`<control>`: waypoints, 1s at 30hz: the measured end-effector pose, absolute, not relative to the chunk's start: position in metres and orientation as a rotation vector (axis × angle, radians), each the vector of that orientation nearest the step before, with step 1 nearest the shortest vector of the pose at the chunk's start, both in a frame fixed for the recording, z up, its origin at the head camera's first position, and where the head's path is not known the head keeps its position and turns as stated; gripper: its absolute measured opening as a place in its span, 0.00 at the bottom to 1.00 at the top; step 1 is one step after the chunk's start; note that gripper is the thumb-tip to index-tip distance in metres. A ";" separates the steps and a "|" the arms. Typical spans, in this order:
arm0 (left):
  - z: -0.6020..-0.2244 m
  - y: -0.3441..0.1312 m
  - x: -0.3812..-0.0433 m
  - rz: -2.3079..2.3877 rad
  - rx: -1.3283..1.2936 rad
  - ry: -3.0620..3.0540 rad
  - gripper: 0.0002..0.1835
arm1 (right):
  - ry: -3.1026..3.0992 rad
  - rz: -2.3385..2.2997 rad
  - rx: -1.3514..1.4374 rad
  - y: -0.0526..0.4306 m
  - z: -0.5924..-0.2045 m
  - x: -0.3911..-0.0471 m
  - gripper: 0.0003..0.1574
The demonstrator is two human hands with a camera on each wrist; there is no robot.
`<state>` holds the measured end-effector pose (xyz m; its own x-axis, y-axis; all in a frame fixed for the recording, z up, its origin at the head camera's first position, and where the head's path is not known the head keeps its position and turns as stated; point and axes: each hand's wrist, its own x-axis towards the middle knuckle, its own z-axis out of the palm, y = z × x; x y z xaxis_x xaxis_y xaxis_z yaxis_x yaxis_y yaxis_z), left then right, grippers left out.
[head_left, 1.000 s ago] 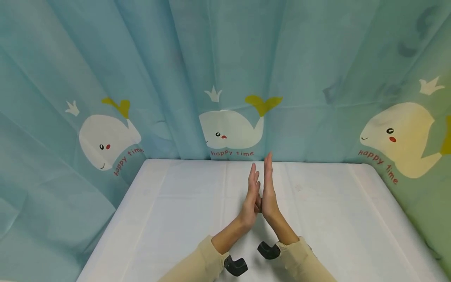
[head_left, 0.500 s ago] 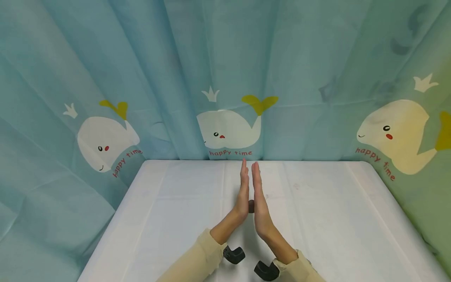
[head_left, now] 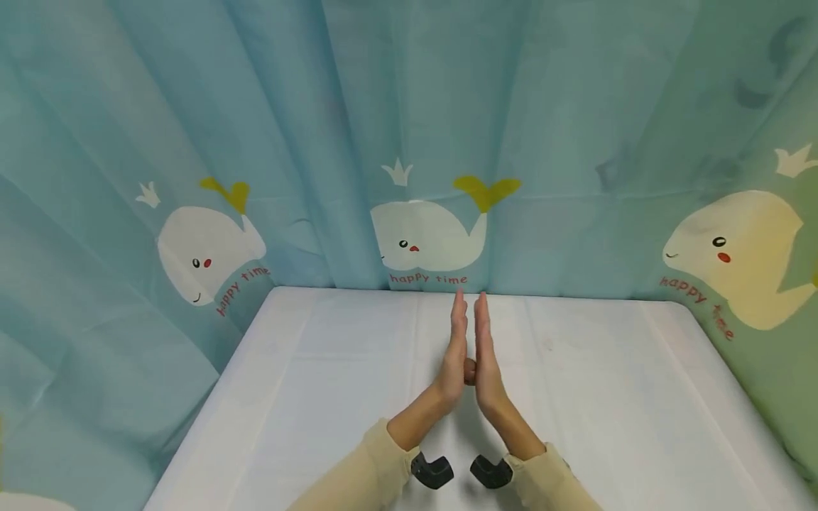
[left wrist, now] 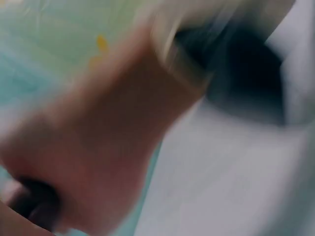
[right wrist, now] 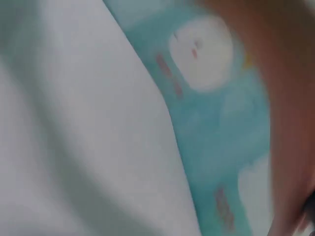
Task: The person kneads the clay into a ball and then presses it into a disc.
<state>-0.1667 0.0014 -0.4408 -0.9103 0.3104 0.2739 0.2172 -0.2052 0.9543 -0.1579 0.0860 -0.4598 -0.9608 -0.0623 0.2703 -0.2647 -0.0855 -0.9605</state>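
Note:
My left hand (head_left: 452, 362) and right hand (head_left: 488, 362) stand upright over the table, palms facing, with straight fingers pointing away from me. Between the lower palms sits a small brown lump (head_left: 470, 372), touched from both sides. Its far side is hidden, and its material cannot be made out. The left wrist view, blurred, has a dark piece of the lump (left wrist: 42, 204) beside the left palm (left wrist: 103, 182). In the right wrist view the right hand (right wrist: 293, 128) fills the right edge, with only a dark bit of the lump (right wrist: 310, 209) showing.
A white-covered table (head_left: 345, 383) lies under both hands. Behind it hangs a blue-green curtain (head_left: 549, 234) printed with whales. A black curved device is strapped to each wrist, the left device (head_left: 432, 472) and the right device (head_left: 491, 471) close to each other.
The palms slide against each other. My right hand drew back towards me, then moved forward again; the left went slightly forward, then back. Now they are about level, the lump still between them.

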 end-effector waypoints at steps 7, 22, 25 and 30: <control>-0.460 0.004 -0.179 2.318 0.521 1.948 0.33 | -1.992 2.065 0.478 0.075 -0.431 -0.144 0.36; -0.449 -0.001 -0.177 2.421 0.404 1.757 0.33 | -2.067 2.083 0.385 0.077 -0.457 -0.149 0.35; -0.458 0.000 -0.183 2.386 0.424 1.884 0.33 | -2.046 2.041 0.490 0.072 -0.445 -0.139 0.35; -0.463 0.005 -0.175 2.301 0.566 1.910 0.34 | -2.029 1.992 0.483 0.078 -0.428 -0.152 0.35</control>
<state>-0.1747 0.0052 -0.4626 -0.9261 0.3072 0.2190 0.1587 -0.2095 0.9648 -0.1517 0.0783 -0.4281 -0.9119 -0.0557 0.4066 -0.4076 0.0069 -0.9131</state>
